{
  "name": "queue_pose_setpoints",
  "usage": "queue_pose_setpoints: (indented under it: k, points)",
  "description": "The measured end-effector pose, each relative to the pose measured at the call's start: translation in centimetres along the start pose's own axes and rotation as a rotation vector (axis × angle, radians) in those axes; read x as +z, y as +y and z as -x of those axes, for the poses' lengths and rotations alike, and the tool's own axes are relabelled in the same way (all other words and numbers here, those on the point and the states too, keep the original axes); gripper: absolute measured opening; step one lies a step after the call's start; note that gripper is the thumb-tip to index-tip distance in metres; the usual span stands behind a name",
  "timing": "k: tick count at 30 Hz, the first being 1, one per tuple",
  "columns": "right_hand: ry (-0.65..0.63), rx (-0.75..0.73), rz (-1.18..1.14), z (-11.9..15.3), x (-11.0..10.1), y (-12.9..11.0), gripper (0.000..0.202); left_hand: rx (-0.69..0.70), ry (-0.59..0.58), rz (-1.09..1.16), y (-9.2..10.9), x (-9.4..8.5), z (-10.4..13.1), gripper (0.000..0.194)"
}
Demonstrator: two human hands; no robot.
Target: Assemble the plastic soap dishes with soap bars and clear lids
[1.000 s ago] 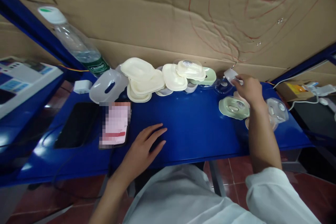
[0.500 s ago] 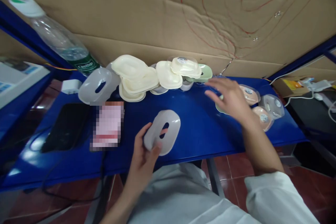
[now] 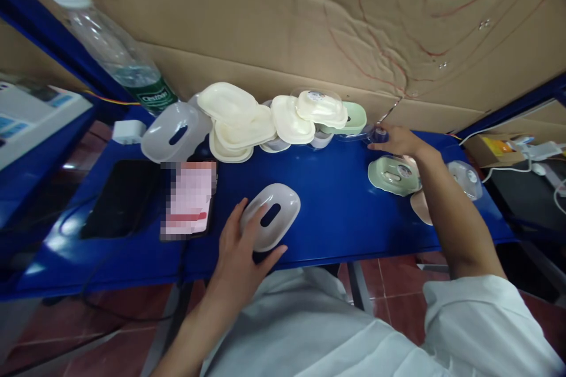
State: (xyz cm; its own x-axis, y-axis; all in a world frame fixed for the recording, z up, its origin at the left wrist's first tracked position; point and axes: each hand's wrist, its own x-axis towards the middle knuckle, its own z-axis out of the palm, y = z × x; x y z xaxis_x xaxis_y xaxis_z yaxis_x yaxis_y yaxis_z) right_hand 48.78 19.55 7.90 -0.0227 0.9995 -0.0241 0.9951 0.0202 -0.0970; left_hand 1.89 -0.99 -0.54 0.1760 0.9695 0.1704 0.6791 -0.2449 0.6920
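Broadly, brown cardboard (image 3: 221,23) backs the blue table (image 3: 327,206). Cream trays (image 3: 230,106) overlap along the rear, probably to save room. The left hand (image 3: 239,256), fingers spread and thumb apart, touches the white slotted dish (image 3: 285,206) near the table's front edge, presumably to steady it within easy reach. Across the table, the right hand (image 3: 400,141) reaches past the green box (image 3: 391,177) to a clear cover (image 3: 375,132); its fingers are bent towards it, though I cannot tell whether they pinch it. On the bottle (image 3: 119,59), a green label (image 3: 154,94) appears to read "Cestbon"; the box's round sticker (image 3: 404,171) is too small to read.
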Motion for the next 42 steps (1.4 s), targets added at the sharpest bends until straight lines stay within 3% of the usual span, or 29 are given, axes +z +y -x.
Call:
queue_pose_setpoints:
  k: [4,8,11,14,17,22,27,31,36,40,42]
  points:
    - [-0.100,-0.035,-0.035,1.2,-0.3,0.1,0.069,0.174,0.023,-0.114,-0.3,0.0,-0.5,0.041]
    - [-0.117,-0.048,-0.057,1.6,-0.2,-0.6,0.085,0.241,-0.002,-0.168,-1.1,-0.9,-1.0,0.041]
    - [-0.005,-0.140,-0.093,1.4,-0.1,-2.3,0.093,0.263,0.020,-0.183,-1.4,-1.2,-1.2,0.042]
    - [0.162,-0.347,-0.155,0.8,0.4,-4.6,0.078,0.283,0.047,-0.201,-1.4,-1.1,-1.2,0.040]
    - [0.192,-0.442,-0.123,0.0,1.1,-6.5,0.064,0.288,0.065,-0.231,-1.3,-0.8,-1.1,0.040]
    - [0.197,-0.393,-0.069,0.0,-0.1,-7.3,0.034,0.315,0.092,-0.271,-1.0,-0.7,-1.1,0.040]
    - [0.279,-0.435,-0.179,1.4,-2.1,-7.4,0.035,0.334,0.087,-0.259,-1.0,-0.7,-1.2,0.037]
    - [0.269,-0.466,-0.135,1.7,-0.4,-9.4,0.043,0.355,0.078,-0.248,-1.2,-0.7,-1.1,0.036]
    - [0.322,-0.393,0.045,0.4,1.9,-12.5,0.052,0.387,0.073,-0.237,-1.4,-0.9,-0.9,0.036]
    - [0.403,-0.364,-0.015,-0.9,1.6,-13.0,0.034,0.367,0.066,-0.224,-1.5,-0.9,-1.0,0.036]
    - [0.460,-0.386,-0.107,-1.1,0.7,-12.4,0.035,0.350,0.057,-0.194,-1.7,-0.8,-1.0,0.037]
